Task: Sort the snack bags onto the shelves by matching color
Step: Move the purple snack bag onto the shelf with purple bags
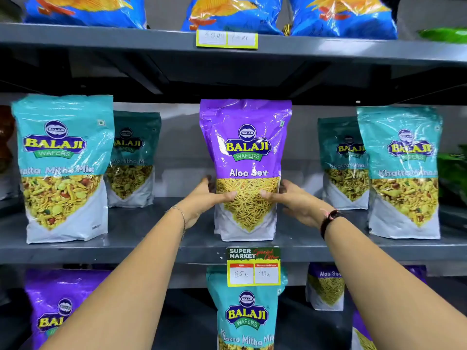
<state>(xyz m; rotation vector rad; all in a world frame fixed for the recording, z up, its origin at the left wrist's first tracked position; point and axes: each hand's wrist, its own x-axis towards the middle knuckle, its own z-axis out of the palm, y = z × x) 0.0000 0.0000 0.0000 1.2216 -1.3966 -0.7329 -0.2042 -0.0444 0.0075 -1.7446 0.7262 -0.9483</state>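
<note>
A purple Aloo Sev bag [246, 137] stands upright at the middle of the grey middle shelf [151, 246]. My left hand [204, 200] grips its lower left side and my right hand [295, 200] grips its lower right side, thumbs across the front. Teal Khatta Mitha Mix bags stand on the same shelf: a front left teal bag [63, 168], a back left teal bag [132, 157], a back right teal bag [343, 162] and a front right teal bag [404, 173]. On the lower shelf, a teal bag [246, 314] stands between a left purple bag [50, 304] and a right purple bag [326, 286].
Blue chip bags [235, 13] line the top shelf [101, 36], with a green bag [444, 34] at the far right. A yellow price tag [254, 267] hangs from the middle shelf's front edge, another price label [227, 39] from the top shelf.
</note>
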